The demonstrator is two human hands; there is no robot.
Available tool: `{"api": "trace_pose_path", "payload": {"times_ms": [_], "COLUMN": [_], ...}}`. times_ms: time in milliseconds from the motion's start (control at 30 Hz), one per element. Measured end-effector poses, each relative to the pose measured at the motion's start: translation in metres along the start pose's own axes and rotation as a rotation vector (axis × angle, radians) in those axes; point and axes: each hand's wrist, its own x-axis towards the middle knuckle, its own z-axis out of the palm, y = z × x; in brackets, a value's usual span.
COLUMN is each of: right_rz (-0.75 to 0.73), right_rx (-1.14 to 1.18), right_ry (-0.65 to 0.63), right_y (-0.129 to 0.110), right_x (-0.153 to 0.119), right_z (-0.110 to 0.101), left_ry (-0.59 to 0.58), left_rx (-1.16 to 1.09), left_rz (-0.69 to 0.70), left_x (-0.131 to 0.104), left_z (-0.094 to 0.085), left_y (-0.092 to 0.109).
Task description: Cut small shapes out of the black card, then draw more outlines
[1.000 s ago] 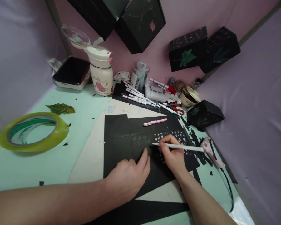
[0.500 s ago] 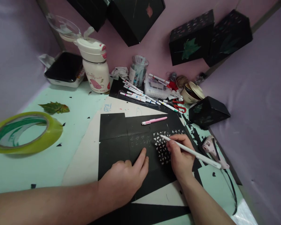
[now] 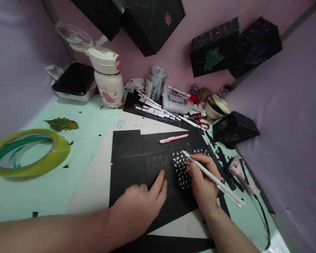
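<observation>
A creased sheet of black paper [image 3: 127, 168] lies before me, with small triangular cut-outs showing light in its right part and faint pencil-like marks near its middle. My left hand [image 3: 142, 203] rests on the sheet, index finger stretched out and pressing beside those marks; nothing is in it. In my right hand [image 3: 204, 179] is a slim white pen [image 3: 213, 178], gripped near the front, its tip at the upper edge of the triangles. Just above them on the paper lies a pink pen [image 3: 173, 138].
A yellow tape roll [image 3: 60, 151] and a leaf [image 3: 60, 123] lie left. Behind are a white bottle [image 3: 109, 88], several markers [image 3: 158, 112], a glass jar [image 3: 156, 82] and red-handled scissors [image 3: 202, 123]. At right are a black box [image 3: 237, 130] and a corded pink glue gun [image 3: 243, 175].
The back end of the white pen has swung down toward me, while its tip stays near the upper triangles. My left hand keeps its place on the paper. The view has tilted slightly.
</observation>
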Motion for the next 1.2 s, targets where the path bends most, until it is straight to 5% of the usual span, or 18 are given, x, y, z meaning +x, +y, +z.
{"api": "trace_pose_path", "payload": {"times_ms": [267, 467, 1200], "right_rz": [-0.006, -0.082, -0.107], "right_rx": [0.237, 0.243, 0.213], "right_ry": [-0.078, -0.021, -0.126], "right_y": [0.0034, 0.0014, -0.0041], "right_x": [-0.0029, 0.0011, -0.0004], "right_z": [-0.0024, 0.0010, 0.0040], "left_ry": [0.016, 0.057, 0.073], "left_rx": [0.002, 0.023, 0.044], "left_rz": [-0.010, -0.020, -0.001], "left_x": [-0.0009, -0.0008, -0.0004], "left_z": [-0.0020, -0.0004, -0.0046], "left_y": [0.0005, 0.0019, 0.0004]}}
